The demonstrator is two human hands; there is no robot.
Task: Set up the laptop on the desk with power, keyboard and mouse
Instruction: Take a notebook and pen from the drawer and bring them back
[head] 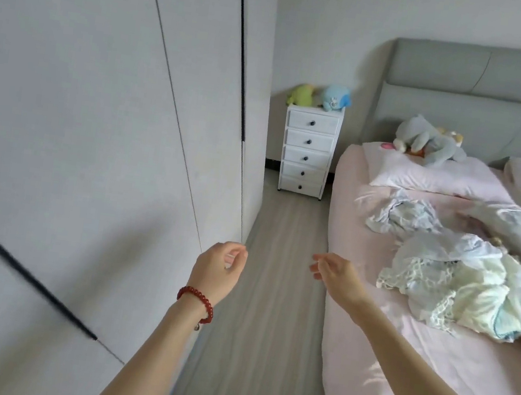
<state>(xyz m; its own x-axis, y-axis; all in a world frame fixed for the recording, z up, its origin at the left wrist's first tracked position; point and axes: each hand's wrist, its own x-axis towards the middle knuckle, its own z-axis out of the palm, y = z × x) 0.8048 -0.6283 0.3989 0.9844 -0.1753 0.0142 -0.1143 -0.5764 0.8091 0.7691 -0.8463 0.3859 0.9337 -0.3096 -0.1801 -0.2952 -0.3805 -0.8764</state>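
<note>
No laptop, desk, power cable, keyboard or mouse shows in the head view. My left hand [218, 268], with a red bead bracelet on the wrist, is held out over the floor with fingers loosely curled and holds nothing. My right hand [335, 275] reaches forward beside the bed's edge, fingers relaxed and bare.
A grey wood floor strip [280, 266] runs between white wardrobe doors [98, 109] on the left and a bed [382, 346] with pink sheets, crumpled clothes [460, 283] and a plush toy on the right. A white drawer chest [308, 154] with two plush toys stands at the far end.
</note>
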